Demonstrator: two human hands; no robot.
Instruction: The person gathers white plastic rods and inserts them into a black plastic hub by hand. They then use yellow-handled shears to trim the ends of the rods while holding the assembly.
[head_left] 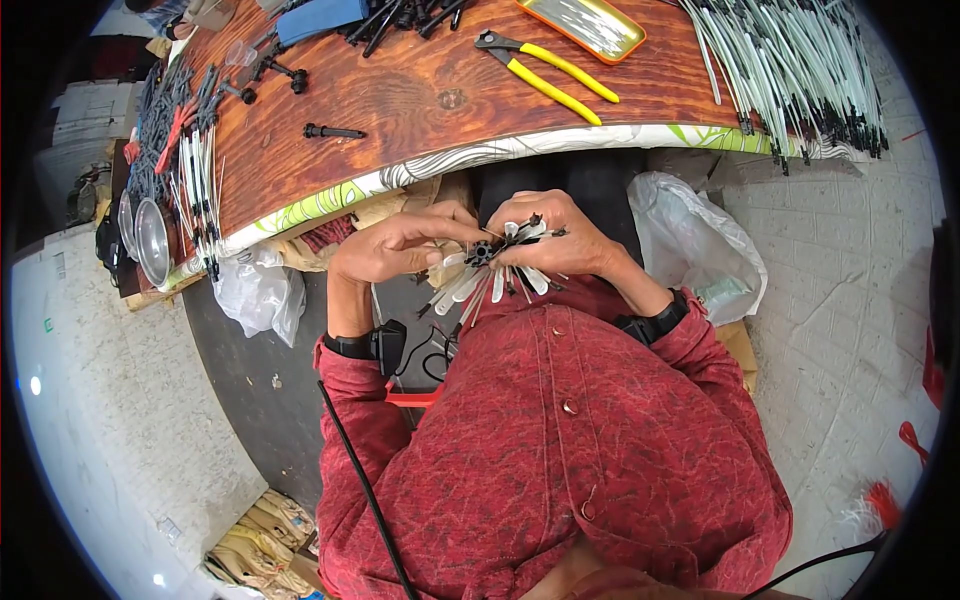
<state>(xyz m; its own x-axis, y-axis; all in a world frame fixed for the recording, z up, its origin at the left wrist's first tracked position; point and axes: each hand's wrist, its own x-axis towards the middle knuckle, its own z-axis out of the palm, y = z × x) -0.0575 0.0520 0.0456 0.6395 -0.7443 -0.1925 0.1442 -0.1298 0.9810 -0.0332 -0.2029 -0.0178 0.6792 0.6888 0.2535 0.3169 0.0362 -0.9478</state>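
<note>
Below the table's curved edge, over the lap, the left hand [395, 250] and right hand [565, 240] are both closed on a fanned bundle of white plastic strips with black tips [490, 268]. By my reckoning the work is midway: a large heap of white black-tipped rods [800, 70] waits on the wooden tabletop [440, 100]. The strips' long axes splay downward, toward the red shirt.

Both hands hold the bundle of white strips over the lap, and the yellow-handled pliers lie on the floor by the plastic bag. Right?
Not quite. In the head view the yellow-handled pliers lie on the wooden table. Both the left hand and right hand do hold the bundle of white strips.
</note>
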